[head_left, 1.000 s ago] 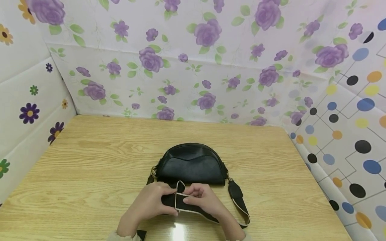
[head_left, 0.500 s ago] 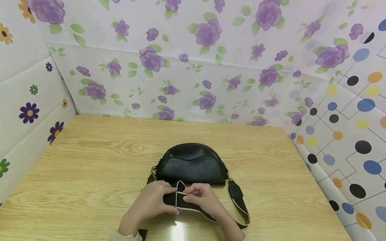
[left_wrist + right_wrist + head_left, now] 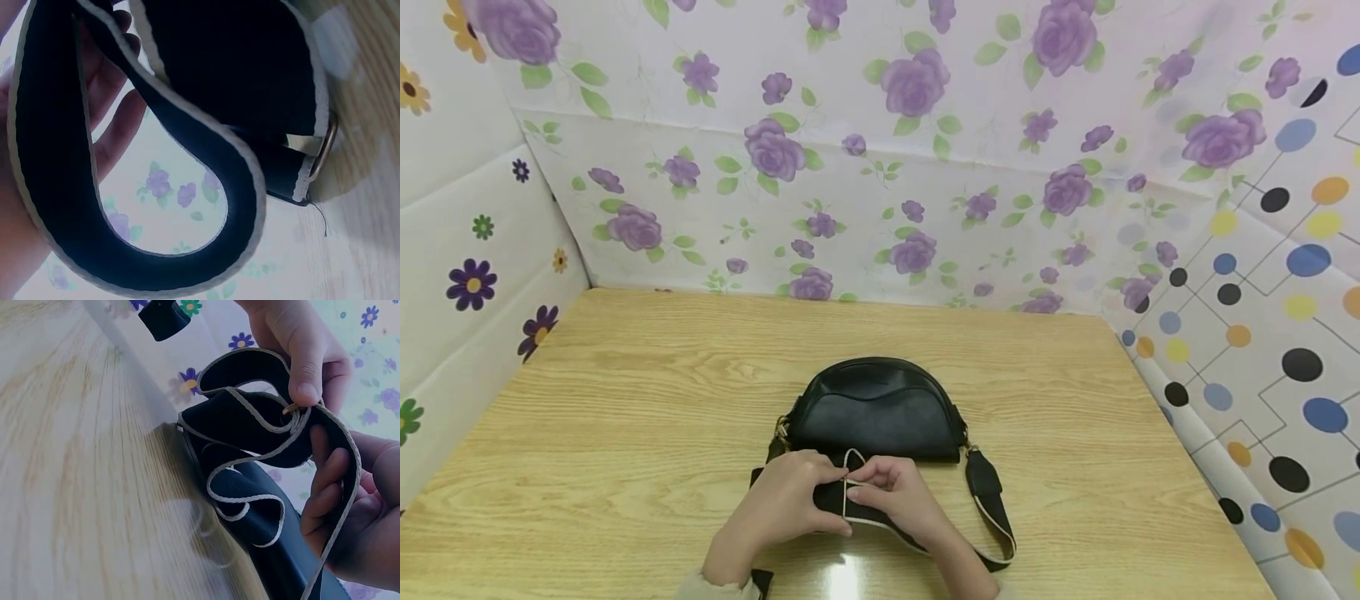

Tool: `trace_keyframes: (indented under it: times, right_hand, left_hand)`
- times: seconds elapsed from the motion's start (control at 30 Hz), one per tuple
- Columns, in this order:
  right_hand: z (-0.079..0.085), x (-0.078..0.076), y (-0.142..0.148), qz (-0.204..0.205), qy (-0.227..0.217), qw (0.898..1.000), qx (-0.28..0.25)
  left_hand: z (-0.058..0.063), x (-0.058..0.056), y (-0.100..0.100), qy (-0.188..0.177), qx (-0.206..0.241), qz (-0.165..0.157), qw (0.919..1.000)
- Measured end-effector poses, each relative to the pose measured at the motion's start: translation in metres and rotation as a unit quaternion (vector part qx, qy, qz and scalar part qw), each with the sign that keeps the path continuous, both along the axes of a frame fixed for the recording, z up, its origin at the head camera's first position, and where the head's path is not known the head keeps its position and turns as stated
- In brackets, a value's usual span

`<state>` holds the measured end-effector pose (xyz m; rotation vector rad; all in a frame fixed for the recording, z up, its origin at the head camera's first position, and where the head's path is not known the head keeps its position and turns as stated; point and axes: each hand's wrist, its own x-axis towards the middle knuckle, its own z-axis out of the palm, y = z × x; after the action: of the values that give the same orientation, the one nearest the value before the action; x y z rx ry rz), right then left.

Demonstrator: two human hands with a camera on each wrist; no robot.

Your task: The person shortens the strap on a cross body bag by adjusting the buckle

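A black half-moon shoulder bag (image 3: pixel 876 421) lies on the table with its wide black strap (image 3: pixel 830 498), edged in cream, gathered before it. At a fold of the strap, my left hand (image 3: pixel 790 496) grips the layers between thumb and fingers. A small gold-coloured metal buckle (image 3: pixel 291 409) shows by the left thumb in the right wrist view. Close beside it, my right hand (image 3: pixel 898 500) pinches the strap near a small raised loop (image 3: pixel 853 458). A long strap bend (image 3: pixel 244 187) and a metal ring (image 3: pixel 326 150) appear in the left wrist view.
The wood-grain table (image 3: pixel 647 417) meets a floral cloth wall (image 3: pixel 850 208) at the back. A dotted cloth (image 3: pixel 1262 375) borders the right side. More strap (image 3: pixel 1000 521) curves over the table right of the hands, and a dark strap end (image 3: pixel 762 581) shows by the left sleeve.
Both hands stay on the strap. The left hand and the fold have shifted slightly right, and the right fingertips have come nearer the left ones. The bag has stayed in place.
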<state>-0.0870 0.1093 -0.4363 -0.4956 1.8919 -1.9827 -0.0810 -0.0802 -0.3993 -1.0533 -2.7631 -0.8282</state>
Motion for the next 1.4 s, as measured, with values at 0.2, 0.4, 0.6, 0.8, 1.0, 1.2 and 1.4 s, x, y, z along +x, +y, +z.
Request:
trace_keyframes:
  times: [0.2,0.4,0.6,0.8,1.0,1.2,1.4]
  right_hand:
    - [0.0,0.0,0.003,0.002,0.003,1.0,0.019]
    - [0.0,-0.002,0.01,0.0,0.01,0.999,0.039]
    - [0.0,-0.003,0.018,0.004,0.011,0.999,0.049]
    - [0.002,-0.003,0.023,0.003,0.009,0.999,0.053]
    - [0.003,-0.002,0.023,0.007,0.027,0.999,0.039]
    - [0.005,-0.002,0.019,-0.007,0.026,0.999,0.039]
    - [0.02,0.002,0.014,-0.015,0.034,0.998,0.041]
  left_hand:
    - [-0.001,0.0,-0.001,-0.008,0.007,-0.002,0.9999]
    - [0.0,-0.001,-0.003,-0.015,0.011,0.0,0.9998]
    - [0.003,0.0,-0.004,-0.028,0.015,0.001,0.9995]
    - [0.001,0.0,-0.004,-0.025,0.011,0.007,0.9996]
    - [0.0,-0.001,-0.003,-0.029,0.001,0.009,0.9995]
    - [0.001,-0.002,-0.001,-0.027,-0.003,0.007,0.9996]
    - [0.002,-0.002,0.0,-0.025,-0.012,0.009,0.9996]
